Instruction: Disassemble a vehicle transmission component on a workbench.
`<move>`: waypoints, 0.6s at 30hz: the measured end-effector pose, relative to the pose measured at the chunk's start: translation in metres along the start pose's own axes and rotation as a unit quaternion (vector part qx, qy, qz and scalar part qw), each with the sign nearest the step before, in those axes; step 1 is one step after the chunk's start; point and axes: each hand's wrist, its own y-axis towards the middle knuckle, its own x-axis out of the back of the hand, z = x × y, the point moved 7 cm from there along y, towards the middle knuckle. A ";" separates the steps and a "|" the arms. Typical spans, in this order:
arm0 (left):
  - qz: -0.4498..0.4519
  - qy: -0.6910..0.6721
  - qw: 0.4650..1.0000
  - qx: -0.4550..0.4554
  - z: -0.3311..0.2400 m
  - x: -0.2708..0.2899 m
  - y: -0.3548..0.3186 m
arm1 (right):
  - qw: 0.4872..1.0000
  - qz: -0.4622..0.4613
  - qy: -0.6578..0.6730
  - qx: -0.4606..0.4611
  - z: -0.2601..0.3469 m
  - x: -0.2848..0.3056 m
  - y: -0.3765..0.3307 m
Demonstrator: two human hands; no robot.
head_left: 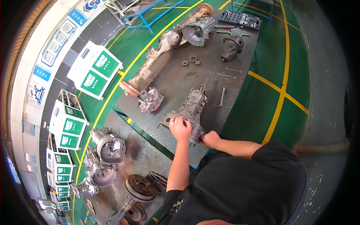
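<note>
Left grip (pixel 180 128) clasps gearbox housing (pixel 189 108) bell end; right grip (pixel 210 139) holds same; socket tray (pixel 240 18) full

Gearbox (pixel 189 108) near end under hands (pixel 180 128)

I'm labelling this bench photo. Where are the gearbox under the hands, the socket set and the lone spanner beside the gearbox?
gearbox (pixel 193 103), head view, upper casing.
socket set (pixel 240 18), head view, tray middle.
spanner (pixel 222 96), head view, mid-shaft.

Gearbox (pixel 189 110) on the workbench (pixel 176 77) near edge, spanners (pixel 224 84) right, long axle assembly (pixel 157 52) behind-left.
</note>
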 end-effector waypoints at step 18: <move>0.016 0.010 1.000 0.010 0.003 -0.003 0.000 | 0.997 -0.042 0.072 0.002 0.000 0.007 -0.003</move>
